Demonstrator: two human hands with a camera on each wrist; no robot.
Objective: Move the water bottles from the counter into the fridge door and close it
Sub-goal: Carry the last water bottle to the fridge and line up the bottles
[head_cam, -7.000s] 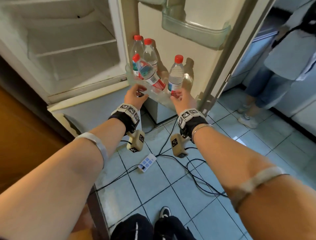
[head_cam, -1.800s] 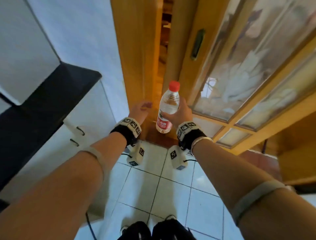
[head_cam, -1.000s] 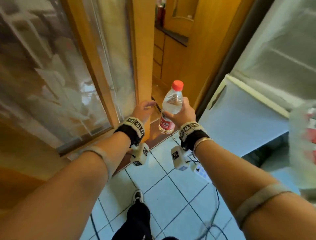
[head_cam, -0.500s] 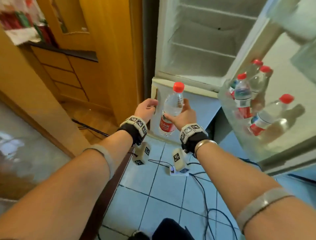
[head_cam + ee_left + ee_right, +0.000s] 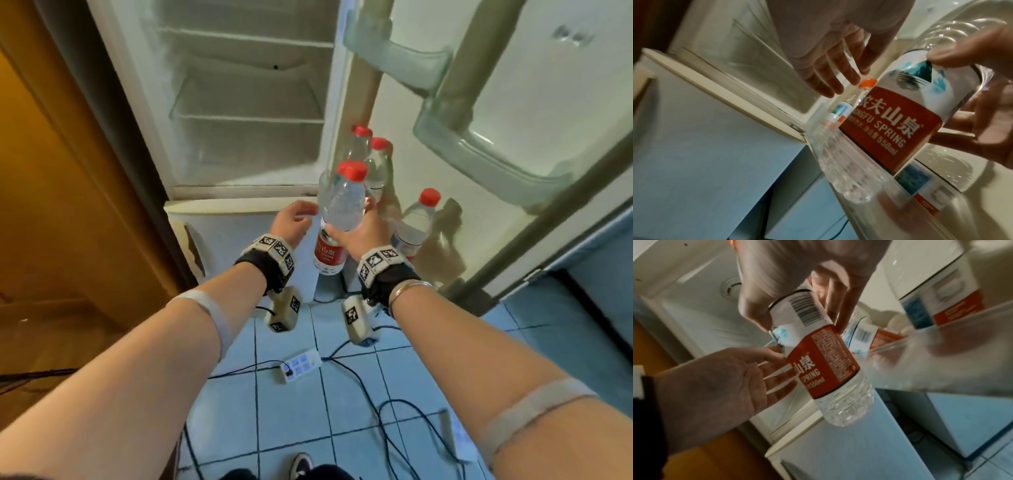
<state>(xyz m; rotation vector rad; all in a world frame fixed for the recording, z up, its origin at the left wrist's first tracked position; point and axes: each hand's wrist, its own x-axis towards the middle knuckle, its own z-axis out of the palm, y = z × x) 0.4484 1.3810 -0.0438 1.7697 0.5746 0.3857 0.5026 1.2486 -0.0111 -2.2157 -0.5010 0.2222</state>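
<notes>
Open fridge door, bottles shelved; right hand grips water bottle, left hand loose alongside.

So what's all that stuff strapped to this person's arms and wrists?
Both arms are bare. Each wrist wears a black cuff topped by a band of white tiles with black square code markings: left hand, right hand. Under each wrist hangs a beige box with the same markings, trailing a thin black cable. A pale strap wraps each forearm, and a thin metal bracelet circles the right wrist.
</notes>
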